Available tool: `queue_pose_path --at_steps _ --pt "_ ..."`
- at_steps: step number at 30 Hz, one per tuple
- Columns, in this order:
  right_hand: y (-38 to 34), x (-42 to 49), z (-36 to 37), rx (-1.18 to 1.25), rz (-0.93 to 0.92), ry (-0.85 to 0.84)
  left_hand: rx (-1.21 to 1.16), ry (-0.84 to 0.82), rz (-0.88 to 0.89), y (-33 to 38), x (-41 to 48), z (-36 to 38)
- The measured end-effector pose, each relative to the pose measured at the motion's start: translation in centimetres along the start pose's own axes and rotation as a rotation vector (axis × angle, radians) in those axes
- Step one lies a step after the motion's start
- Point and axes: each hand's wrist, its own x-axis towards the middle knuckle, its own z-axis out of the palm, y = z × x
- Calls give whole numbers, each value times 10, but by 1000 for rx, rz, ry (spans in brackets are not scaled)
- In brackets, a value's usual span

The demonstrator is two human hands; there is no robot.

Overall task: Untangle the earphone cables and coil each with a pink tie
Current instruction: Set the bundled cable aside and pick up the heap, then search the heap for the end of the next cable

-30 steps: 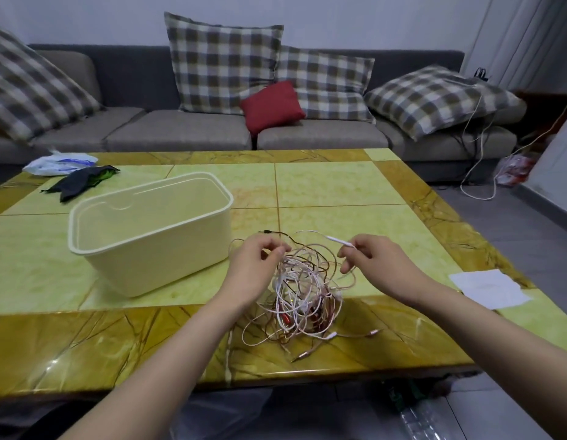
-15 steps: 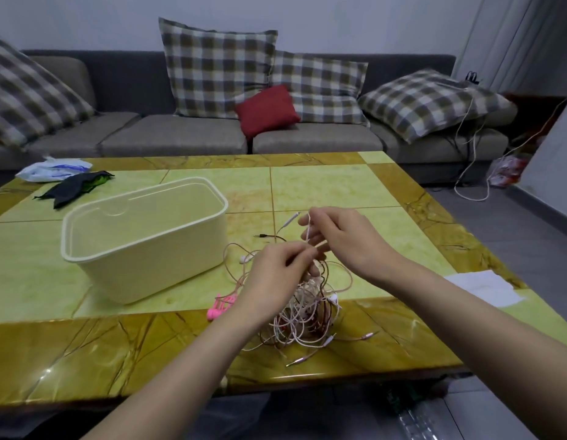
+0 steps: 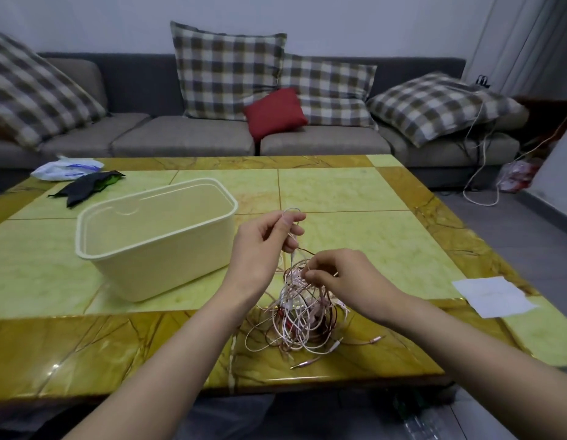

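A cream bin [image 3: 155, 236] is sitting mouth-up on the table [image 3: 355, 192], its long axis running roughly left to right and its pale inner walls and floor showing. Just right of the bin's near right corner, the tangle of earphone cables [image 3: 304, 315] is lying heaped on the table, with pale pink, white and dark red strands mixed together. The left hand [image 3: 263, 246], raised beside the bin's right end, is pinching 1 pale strand between thumb and fingertips. That strand is looping over the fingertips and running almost straight down into the heap. The right hand [image 3: 342, 274], further right of the bin, is curling its fingers and pinching strands at the heap's top. 3 jack plugs [image 3: 376, 338] are lying at the heap's near fringe, their long axes running roughly left to right.
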Motion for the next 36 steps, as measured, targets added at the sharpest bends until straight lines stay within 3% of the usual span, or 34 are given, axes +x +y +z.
queue_pose_path --at_steps 4,8,12,19,24,32,36 --pt "-1 1 -4 -21 -15 136 111 -109 -168 -14 -7 6" --pt "-6 1 -12 -10 -20 224 181 -90 -247 -31 -18 9" --pt "-11 2 -16 24 -24 232 285 -132 -233 -40 -23 12" --pt "-14 2 -13 118 -16 230 258 -228 -105 -35 -27 15" --pt "-10 2 -13 150 -4 251 135 -258 -131 -33 -31 16" --pt "3 -9 2 180 -13 20 35 -83 -71 -18 -21 10" --pt "5 -12 6 66 -29 -59 36 -21 -58 -11 -17 8"
